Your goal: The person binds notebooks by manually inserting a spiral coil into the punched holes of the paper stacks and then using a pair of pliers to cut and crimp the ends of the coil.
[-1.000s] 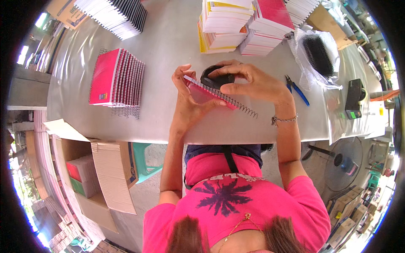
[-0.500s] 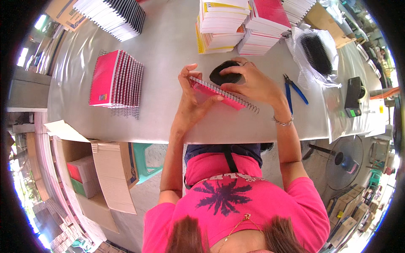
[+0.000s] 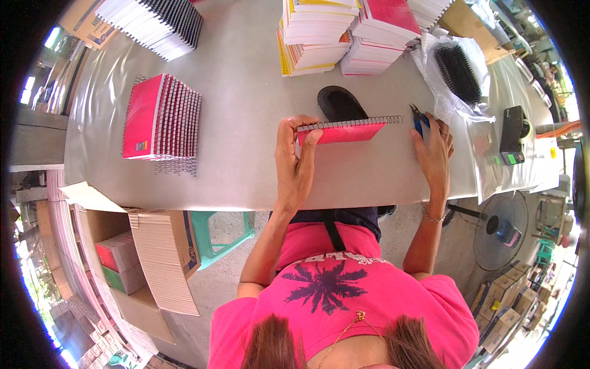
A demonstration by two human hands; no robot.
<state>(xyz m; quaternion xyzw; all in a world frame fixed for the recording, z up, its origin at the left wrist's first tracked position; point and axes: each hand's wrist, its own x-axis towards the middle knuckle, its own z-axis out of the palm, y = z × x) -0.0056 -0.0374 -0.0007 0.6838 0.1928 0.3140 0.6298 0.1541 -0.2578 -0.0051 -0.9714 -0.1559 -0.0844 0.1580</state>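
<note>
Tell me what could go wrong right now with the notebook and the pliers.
1. The left hand alone props the pink spiral notebook on edge; it could tip over.
2. The wire coil end juts past the cover beside the right hand, which is on the blue-handled pliers; it may snag or prick a finger.
3. The black coil bundle just behind could get knocked.

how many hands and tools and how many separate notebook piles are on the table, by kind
hands: 2, left hand on the pink spiral notebook, right hand on the blue-handled pliers
pliers: 1
notebook in hand: 1
pink finished stack: 1
black-spined row: 1
tall unbound stacks: 3
total: 9
</note>
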